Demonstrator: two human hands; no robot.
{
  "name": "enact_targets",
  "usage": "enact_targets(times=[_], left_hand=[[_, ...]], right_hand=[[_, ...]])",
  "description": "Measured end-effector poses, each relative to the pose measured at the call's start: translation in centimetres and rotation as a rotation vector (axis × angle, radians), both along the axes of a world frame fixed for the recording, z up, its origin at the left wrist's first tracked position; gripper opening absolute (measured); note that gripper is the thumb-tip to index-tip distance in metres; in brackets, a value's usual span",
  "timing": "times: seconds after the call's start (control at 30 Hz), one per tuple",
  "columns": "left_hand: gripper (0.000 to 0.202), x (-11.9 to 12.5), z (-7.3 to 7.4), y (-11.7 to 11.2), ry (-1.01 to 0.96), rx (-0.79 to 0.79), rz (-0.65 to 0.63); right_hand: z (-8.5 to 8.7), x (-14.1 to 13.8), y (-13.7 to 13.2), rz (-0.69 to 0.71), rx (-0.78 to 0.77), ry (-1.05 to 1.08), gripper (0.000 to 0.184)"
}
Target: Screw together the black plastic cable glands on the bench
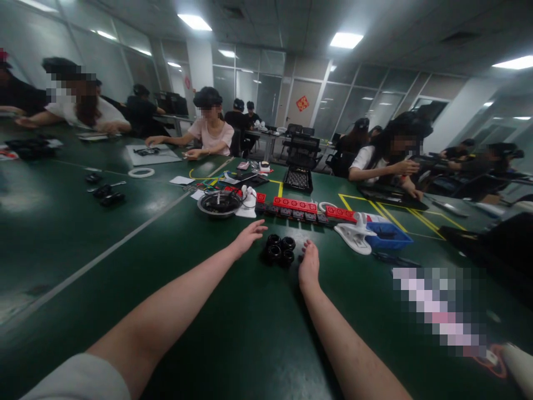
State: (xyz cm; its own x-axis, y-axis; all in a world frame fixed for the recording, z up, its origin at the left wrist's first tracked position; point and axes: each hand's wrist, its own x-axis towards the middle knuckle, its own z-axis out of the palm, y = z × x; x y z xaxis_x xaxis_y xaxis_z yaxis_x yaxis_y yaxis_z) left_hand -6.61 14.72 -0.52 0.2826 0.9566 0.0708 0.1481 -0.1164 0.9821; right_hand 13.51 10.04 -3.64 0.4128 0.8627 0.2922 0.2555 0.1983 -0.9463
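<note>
A cluster of several black, glossy round parts with ring-shaped tops (280, 250) stands on the green table in front of me; their exact kind is unclear. Left of them, my left hand (250, 238) reaches out with its fingers extended and nothing in it. On the other side, close to the parts but apart from them, is my right hand (309, 264), its fingers up and loosely straight, also holding nothing. Beyond both hands runs a row of red socket-like blocks (295, 204) with black pieces along its near side.
A round bowl (200, 208) with dark items and cables stands ahead on the left. To the right are a white stand-like piece (356, 238) and a blue bin (393, 238). A black crate (298, 179) lies farther back. Several co-workers sit around the table.
</note>
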Motion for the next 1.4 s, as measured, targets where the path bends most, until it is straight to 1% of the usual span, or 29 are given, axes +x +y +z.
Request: enact_targets(times=[0.13,0.23,0.37,0.43,0.53,0.63,0.73,0.8,1.03,1.17,1.23,1.33,1.4], left_hand=[[0.074,-1.2,0.4,0.9,0.109,0.020,-0.201],[0.078,-1.9,0.8,1.8,0.189,0.023,-0.325],[0.084,-2.3,1.4,2.6,0.341,0.064,-0.433],[0.086,-2.0,1.6,2.8,0.439,0.097,-0.452],[0.087,-1.4,1.5,2.9,0.536,0.135,-0.435],[0.087,-0.6,1.3,2.7,0.607,0.248,-0.407],[0.088,0.0,1.0,2.6,0.612,0.381,-0.381],[0.088,0.4,0.8,2.7,0.586,0.409,-0.368],[0.079,0.6,0.0,2.8,0.580,0.397,-0.279],[0.077,0.7,0.0,3.0,0.598,0.392,-0.226],[0.071,0.6,0.0,3.1,0.608,0.390,-0.202],[0.060,-0.3,0.0,2.9,0.625,0.378,-0.150],[0.057,-1.5,0.1,2.4,0.639,0.360,-0.102]], right_hand=[[0.3,0.0,0.1,0.029,-0.001,0.026,0.048],[0.7,-0.1,0.0,0.011,-0.002,0.057,0.045],[1.0,-0.2,0.0,-0.014,-0.005,0.095,0.044],[1.0,-0.3,0.0,-0.006,-0.008,0.102,0.043],[1.0,-0.5,0.0,0.014,-0.016,0.105,0.043],[1.0,-0.6,-0.3,0.032,-0.022,0.100,0.042],[1.1,-0.8,-0.8,0.060,-0.008,0.073,0.040],[1.2,-0.8,-1.0,0.074,0.006,0.050,0.038],[0.7,-0.5,-0.4,0.005,0.007,0.052,0.038],[0.6,-0.4,-0.3,0.006,-0.004,0.056,0.038],[0.7,-0.4,-0.4,0.009,-0.008,0.054,0.038],[0.7,-0.4,-0.4,0.009,-0.010,0.054,0.038],[0.6,-0.3,-0.4,0.010,-0.008,0.056,0.039]])
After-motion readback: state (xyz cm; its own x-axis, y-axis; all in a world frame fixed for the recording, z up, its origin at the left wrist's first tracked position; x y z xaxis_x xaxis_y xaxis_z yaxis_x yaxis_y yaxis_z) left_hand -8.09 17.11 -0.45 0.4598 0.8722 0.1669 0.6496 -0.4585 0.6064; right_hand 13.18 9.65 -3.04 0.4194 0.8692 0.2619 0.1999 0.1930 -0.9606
